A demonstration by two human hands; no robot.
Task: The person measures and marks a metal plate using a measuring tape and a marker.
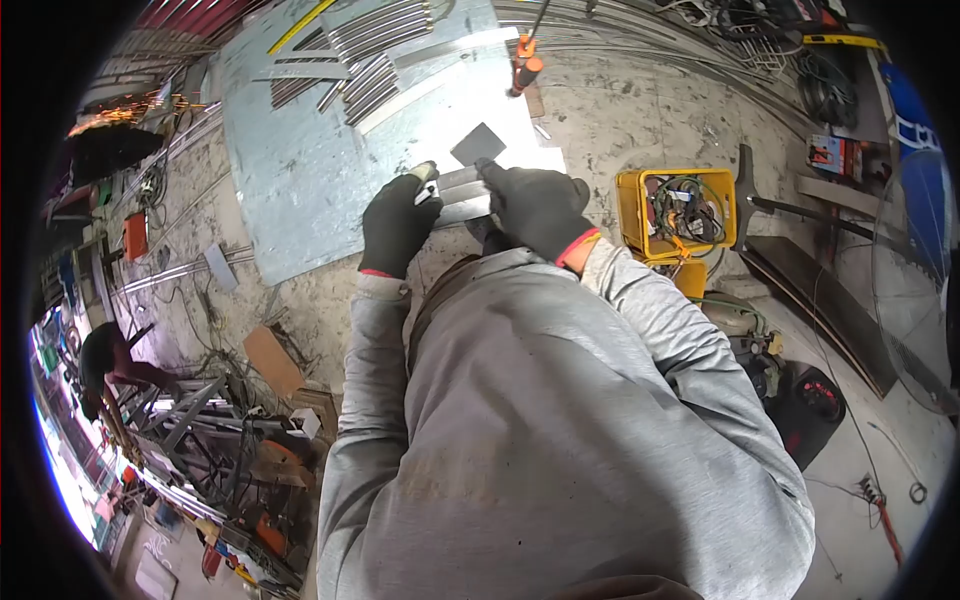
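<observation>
Between my hands lie flat metal strips (462, 194), side by side at the near edge of the large metal sheet (300, 190). My left hand (400, 222), in a dark glove, is closed at the strips' left end, with a pale patch showing at the fingertips. Gripping the right end is my right hand (540, 208), also gloved, its thumb and fingers partly hidden. Just beyond the strips a dark square plate (478, 146) lies flat on the sheet.
Metal bars and tubes (380, 50) cover the sheet's far part, near an orange-handled tool (526, 70). To the right stands a yellow crate (627, 212) with cables and tools. Sparks (120, 110) fly at far left. Metal frames (190, 420) clutter the lower left.
</observation>
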